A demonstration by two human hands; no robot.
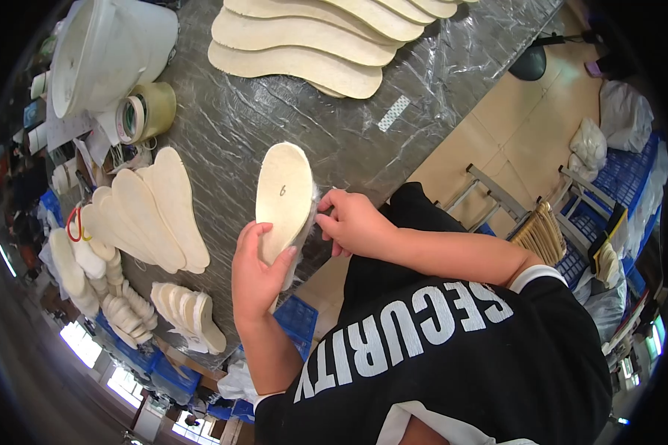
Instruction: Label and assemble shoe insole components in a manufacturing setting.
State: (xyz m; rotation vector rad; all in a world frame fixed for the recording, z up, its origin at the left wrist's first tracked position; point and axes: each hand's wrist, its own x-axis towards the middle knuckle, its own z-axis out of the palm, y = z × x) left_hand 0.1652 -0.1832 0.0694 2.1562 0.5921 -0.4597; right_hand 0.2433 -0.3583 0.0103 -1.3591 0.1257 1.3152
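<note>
A cream insole (280, 194) with a small dark mark on its face stands tilted up over the near part of the table. My left hand (258, 276) grips its lower end, thumb on one side and fingers on the other. Pale fluffy lining shows along the insole's right edge. My right hand (351, 225) is closed in a pinch right beside that edge, fingertips at the fluff. Whatever sits between those fingertips is too small to make out.
Overlapping insoles (297, 55) lie across the far side of the table (230, 111). More insoles (152, 211) are fanned out at left, with a small stack (189, 315) nearer. A white bucket (130, 48), tape rolls (150, 111) and red-handled scissors (74, 225) stand leftward. A stool (542, 230) is at right.
</note>
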